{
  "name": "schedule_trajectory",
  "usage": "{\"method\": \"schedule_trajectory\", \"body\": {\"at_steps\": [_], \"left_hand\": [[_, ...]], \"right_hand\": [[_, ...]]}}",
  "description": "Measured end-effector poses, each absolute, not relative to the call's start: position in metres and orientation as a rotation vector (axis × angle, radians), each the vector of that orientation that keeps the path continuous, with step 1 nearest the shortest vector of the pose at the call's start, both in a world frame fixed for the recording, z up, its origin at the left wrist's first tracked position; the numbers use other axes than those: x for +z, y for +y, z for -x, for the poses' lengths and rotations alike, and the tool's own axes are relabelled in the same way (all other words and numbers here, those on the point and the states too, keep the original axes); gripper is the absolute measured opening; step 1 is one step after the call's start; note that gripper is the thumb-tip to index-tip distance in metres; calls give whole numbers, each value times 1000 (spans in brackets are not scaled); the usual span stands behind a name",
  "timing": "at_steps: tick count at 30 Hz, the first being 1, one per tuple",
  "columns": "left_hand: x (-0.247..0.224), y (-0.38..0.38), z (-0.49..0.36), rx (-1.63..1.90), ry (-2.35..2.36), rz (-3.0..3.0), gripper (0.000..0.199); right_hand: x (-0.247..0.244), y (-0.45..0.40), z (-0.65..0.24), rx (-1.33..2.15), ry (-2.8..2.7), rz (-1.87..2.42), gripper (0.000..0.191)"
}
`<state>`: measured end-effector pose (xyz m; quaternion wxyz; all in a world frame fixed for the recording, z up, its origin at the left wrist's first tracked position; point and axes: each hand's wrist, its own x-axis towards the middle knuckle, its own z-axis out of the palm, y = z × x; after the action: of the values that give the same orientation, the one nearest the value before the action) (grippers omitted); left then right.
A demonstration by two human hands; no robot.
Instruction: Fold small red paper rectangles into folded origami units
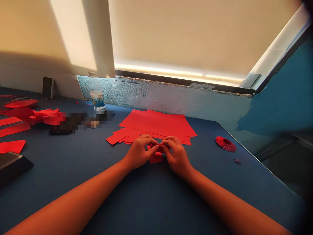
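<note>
Small rectangular red paper piece (156, 158), pinched between left hand (139, 152) and right hand (176, 156); upper part hidden by fingers, lower edge showing below them; fold state cannot be told; just in front of loose stack of flat red paper rectangles (156, 124); sheets overlap, edges uneven, some fanned out toward the left.

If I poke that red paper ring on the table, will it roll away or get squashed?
It probably won't roll, because the red paper ring is lying flat on the blue tabletop, so it would more likely slide. It's likely very light, since it looks made of paper. Its thin, frilly folds look easy to bend, so poke gently.
</note>
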<state>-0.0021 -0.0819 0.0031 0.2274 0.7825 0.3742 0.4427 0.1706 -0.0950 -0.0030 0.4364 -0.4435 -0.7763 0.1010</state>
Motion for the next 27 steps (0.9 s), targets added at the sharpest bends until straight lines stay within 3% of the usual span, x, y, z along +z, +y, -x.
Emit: {"method": "schedule_trajectory", "body": {"at_steps": [14,20,27], "left_hand": [[4,-78,6,1262,1078,-2030,11],[4,-72,10,1259,1092,-1749,19],[5,-76,8,1057,1029,-1853,25]], "right_hand": [[-3,-94,-171,251,-1884,1189,12],[-2,-92,-171,330,-1821,1182,13],[-2,-94,-170,416,-1858,1108,13]]}}
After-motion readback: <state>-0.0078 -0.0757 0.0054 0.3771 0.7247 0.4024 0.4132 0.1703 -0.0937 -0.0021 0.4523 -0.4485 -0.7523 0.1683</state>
